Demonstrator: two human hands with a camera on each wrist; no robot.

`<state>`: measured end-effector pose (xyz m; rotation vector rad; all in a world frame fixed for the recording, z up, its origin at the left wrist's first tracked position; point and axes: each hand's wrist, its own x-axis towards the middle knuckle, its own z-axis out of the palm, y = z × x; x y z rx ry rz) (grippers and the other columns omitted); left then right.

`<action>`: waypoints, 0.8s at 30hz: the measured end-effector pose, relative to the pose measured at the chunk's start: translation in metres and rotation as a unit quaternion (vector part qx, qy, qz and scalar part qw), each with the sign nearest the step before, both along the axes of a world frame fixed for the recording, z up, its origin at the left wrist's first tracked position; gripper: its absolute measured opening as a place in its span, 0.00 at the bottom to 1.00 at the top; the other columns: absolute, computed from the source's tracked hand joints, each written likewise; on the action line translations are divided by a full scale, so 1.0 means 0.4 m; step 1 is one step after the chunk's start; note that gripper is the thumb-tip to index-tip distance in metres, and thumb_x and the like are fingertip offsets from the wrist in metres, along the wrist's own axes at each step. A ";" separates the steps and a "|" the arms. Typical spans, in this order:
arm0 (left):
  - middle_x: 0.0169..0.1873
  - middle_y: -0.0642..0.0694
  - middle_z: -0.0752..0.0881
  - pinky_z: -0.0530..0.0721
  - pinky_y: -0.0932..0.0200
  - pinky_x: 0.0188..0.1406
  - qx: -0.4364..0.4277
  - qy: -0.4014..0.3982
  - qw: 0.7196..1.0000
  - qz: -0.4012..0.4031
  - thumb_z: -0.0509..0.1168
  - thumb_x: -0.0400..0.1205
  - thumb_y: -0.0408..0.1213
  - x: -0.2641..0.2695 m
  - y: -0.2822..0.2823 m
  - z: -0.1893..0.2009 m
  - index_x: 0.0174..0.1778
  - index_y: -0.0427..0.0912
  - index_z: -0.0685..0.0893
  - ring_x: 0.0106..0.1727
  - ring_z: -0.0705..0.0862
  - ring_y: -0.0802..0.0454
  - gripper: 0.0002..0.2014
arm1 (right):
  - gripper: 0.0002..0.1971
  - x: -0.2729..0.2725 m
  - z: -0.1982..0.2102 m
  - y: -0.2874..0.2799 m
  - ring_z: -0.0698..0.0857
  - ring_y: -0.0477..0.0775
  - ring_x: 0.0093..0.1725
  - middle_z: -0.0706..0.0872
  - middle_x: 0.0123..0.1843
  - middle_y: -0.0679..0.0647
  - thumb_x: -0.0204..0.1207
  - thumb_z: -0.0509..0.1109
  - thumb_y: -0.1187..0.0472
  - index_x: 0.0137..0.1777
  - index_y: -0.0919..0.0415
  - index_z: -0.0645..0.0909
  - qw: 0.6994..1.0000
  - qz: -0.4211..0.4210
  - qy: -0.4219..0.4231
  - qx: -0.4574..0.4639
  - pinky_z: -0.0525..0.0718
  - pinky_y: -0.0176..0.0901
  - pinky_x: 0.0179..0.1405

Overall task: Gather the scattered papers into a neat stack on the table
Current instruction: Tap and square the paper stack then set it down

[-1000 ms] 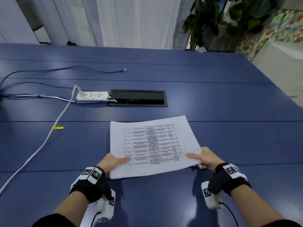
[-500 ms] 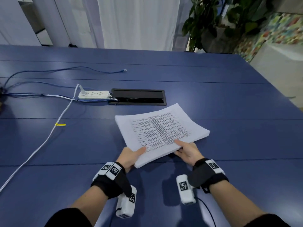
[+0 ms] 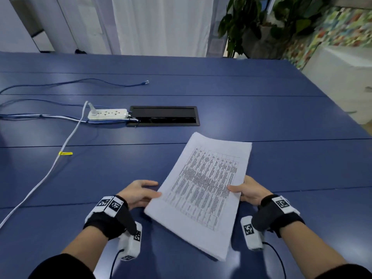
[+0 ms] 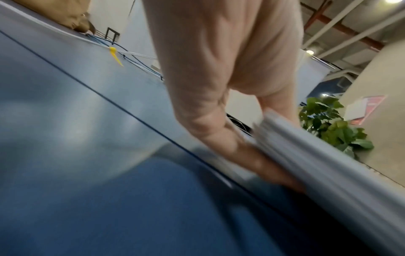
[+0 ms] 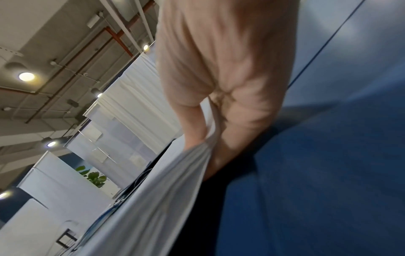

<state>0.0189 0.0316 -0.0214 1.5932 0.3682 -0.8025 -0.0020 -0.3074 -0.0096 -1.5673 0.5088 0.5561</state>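
A thick stack of printed white papers (image 3: 205,184) lies slantwise over the near middle of the blue table (image 3: 261,97), long side pointing away from me, its near end raised with shadow under it. My left hand (image 3: 145,191) holds the stack's left edge; in the left wrist view that edge (image 4: 328,164) sits between thumb and fingers (image 4: 230,142). My right hand (image 3: 245,190) pinches the right edge, thumb on the top sheet. The right wrist view shows the sheets (image 5: 153,190) squeezed in that hand (image 5: 219,86).
Beyond the stack are a black cable hatch (image 3: 164,115) and a white power strip (image 3: 107,114). A white cord (image 3: 50,172) with a yellow tag (image 3: 65,153) runs down the left side. Blue cables (image 3: 80,82) lie at the far left. A plant (image 3: 261,23) stands past the far edge.
The stack has turned anticlockwise from lying crosswise to pointing away from me and shifted right. My right hand moved out to the right; the left slid to the stack's left edge.
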 end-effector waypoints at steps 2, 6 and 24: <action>0.45 0.43 0.89 0.87 0.59 0.37 -0.004 0.017 0.997 -0.072 0.73 0.74 0.40 0.008 -0.040 0.006 0.63 0.41 0.78 0.38 0.88 0.50 0.22 | 0.16 0.008 0.019 -0.011 0.87 0.51 0.49 0.88 0.53 0.51 0.76 0.66 0.76 0.57 0.56 0.79 0.999 0.041 0.006 -0.012 0.89 0.44 0.42; 0.53 0.43 0.89 0.87 0.45 0.54 0.020 -0.028 0.992 -0.122 0.69 0.76 0.48 0.037 -0.122 0.003 0.61 0.41 0.81 0.53 0.89 0.44 0.20 | 0.17 0.029 0.026 -0.002 0.89 0.51 0.50 0.88 0.55 0.54 0.74 0.68 0.76 0.59 0.58 0.80 0.997 0.073 -0.006 -0.032 0.89 0.46 0.45; 0.65 0.46 0.79 0.78 0.73 0.60 -0.070 -0.405 0.898 0.156 0.59 0.82 0.23 0.123 -0.154 0.274 0.71 0.39 0.67 0.57 0.82 0.68 0.22 | 0.18 0.126 0.303 0.143 0.86 0.29 0.48 0.85 0.54 0.45 0.74 0.69 0.76 0.57 0.55 0.74 0.907 -0.121 -0.402 -0.029 0.83 0.24 0.50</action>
